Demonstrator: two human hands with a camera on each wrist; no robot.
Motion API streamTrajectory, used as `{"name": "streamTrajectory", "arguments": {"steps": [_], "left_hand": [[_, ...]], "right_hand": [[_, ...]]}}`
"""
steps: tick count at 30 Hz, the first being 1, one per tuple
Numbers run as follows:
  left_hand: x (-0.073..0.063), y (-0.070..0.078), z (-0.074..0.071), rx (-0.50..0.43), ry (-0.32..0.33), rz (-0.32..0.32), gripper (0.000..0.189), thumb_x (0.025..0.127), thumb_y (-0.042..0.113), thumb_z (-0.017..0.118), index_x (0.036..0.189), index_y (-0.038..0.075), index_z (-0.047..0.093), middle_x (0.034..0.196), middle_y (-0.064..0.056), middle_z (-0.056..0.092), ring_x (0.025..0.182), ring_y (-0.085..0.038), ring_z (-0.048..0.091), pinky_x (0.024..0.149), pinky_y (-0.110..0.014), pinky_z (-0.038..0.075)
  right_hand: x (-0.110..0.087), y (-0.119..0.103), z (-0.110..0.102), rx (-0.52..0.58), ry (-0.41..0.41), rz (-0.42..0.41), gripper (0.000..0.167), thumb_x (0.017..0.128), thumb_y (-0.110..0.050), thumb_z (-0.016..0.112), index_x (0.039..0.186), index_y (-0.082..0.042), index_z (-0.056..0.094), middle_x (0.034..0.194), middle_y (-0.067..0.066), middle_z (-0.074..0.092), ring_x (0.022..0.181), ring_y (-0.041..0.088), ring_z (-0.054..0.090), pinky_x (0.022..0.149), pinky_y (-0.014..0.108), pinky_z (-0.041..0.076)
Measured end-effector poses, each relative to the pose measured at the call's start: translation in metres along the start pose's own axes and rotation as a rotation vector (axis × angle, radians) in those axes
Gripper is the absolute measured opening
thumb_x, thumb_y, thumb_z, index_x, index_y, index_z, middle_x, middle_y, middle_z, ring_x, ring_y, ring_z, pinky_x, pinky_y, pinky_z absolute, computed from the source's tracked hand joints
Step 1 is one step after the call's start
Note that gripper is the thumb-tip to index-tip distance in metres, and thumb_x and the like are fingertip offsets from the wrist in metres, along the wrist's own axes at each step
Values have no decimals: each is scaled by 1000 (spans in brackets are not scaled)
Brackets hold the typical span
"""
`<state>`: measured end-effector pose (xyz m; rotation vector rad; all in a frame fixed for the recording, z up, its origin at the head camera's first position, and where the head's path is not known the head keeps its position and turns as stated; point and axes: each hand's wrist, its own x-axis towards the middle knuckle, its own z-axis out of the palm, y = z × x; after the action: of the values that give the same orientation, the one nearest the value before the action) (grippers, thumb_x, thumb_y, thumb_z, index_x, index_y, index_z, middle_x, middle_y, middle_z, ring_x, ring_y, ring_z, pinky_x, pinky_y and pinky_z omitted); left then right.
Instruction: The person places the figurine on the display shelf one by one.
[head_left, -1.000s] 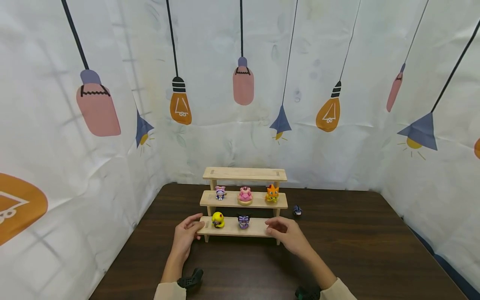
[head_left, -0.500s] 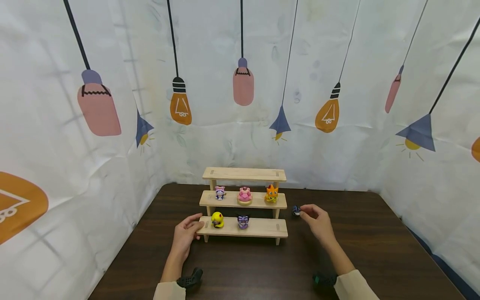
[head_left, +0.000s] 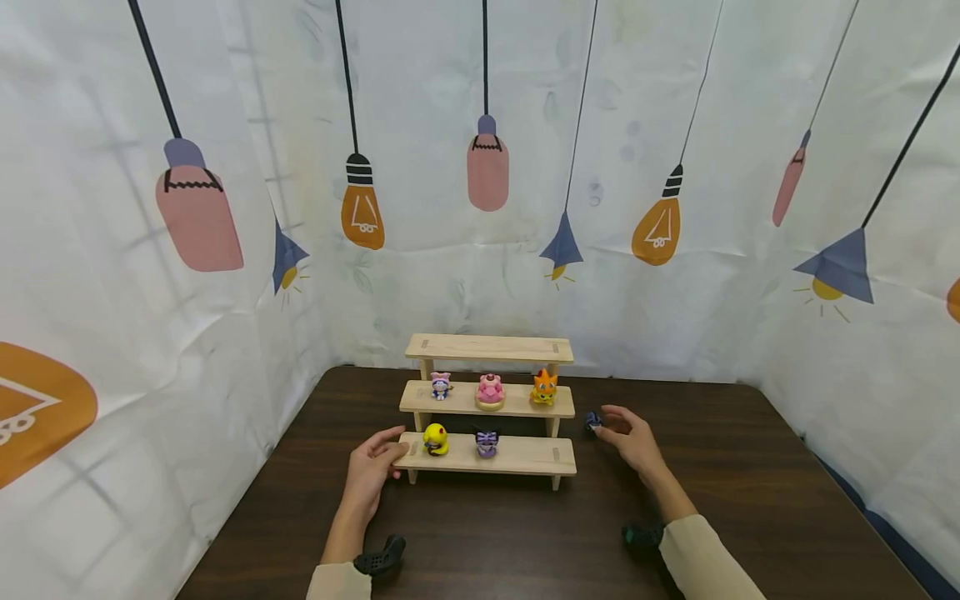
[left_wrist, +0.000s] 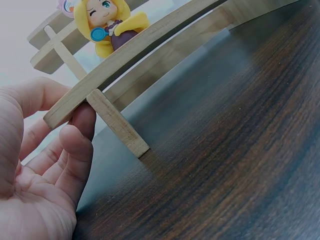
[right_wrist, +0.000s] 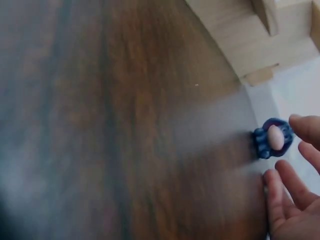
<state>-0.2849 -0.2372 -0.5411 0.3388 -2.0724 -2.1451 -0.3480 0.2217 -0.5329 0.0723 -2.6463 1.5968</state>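
My left hand (head_left: 373, 468) grips the left end of a three-step wooden display stand (head_left: 517, 452), its thumb and fingers about the lowest board, as the left wrist view shows. On that board sit a yellow-hooded figurine (head_left: 435, 439) and a purple figurine with a bow (head_left: 487, 443). To the right of the stand, my right hand (head_left: 633, 440) pinches a small dark-blue figurine (right_wrist: 274, 138) with its fingertips, low over the table. Its pale oval part faces the right wrist camera, and the fingertips are at its head.
The middle step bears a small pink-and-white figurine (head_left: 440, 386), a pink one (head_left: 491, 392) and an orange one (head_left: 543, 387). A top board (head_left: 487, 347) stands behind them. The dark wooden table (head_left: 480, 542) ends at a white lamp-print curtain (head_left: 450, 283).
My right hand has left the right end of the lowest board and moved right to the dark-blue figurine, which now looks slightly turned. My left hand stays on the stand.
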Motion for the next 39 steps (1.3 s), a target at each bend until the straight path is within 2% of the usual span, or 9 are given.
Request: {"name": "streamTrajectory", "arguments": {"steps": [7, 16, 27, 39], "left_hand": [[0, 0, 0, 3, 0, 0, 42, 95, 12, 71, 135, 4, 64, 93, 3, 75, 68, -11, 61, 57, -24, 53], [0, -1, 1, -3, 1, 0, 40, 95, 11, 71, 134, 4, 65, 92, 4, 74, 68, -11, 60, 57, -24, 53], [-1, 0, 0, 4, 0, -1, 43, 95, 10, 70, 136, 2, 63, 93, 4, 74, 69, -12, 60, 58, -24, 53], [0, -1, 0, -12, -6, 3, 44, 95, 9, 71, 137, 1, 62, 93, 3, 74, 68, -11, 61, 57, -23, 52]], "right_hand": [[12, 5, 9, 21, 17, 20, 57, 98, -24, 70, 150, -10, 50, 146, 23, 55, 131, 41, 53, 103, 55, 50], [18, 3, 13, -17, 13, 28, 54, 98, -20, 70, 148, -6, 52, 144, 26, 55, 129, 42, 54, 103, 54, 50], [19, -1, 14, -28, 5, 52, 52, 97, -15, 71, 146, -6, 55, 144, 27, 55, 128, 41, 54, 105, 55, 48], [19, 0, 13, -19, -2, 61, 53, 96, -18, 72, 146, -7, 55, 143, 26, 55, 127, 41, 54, 103, 55, 48]]}}
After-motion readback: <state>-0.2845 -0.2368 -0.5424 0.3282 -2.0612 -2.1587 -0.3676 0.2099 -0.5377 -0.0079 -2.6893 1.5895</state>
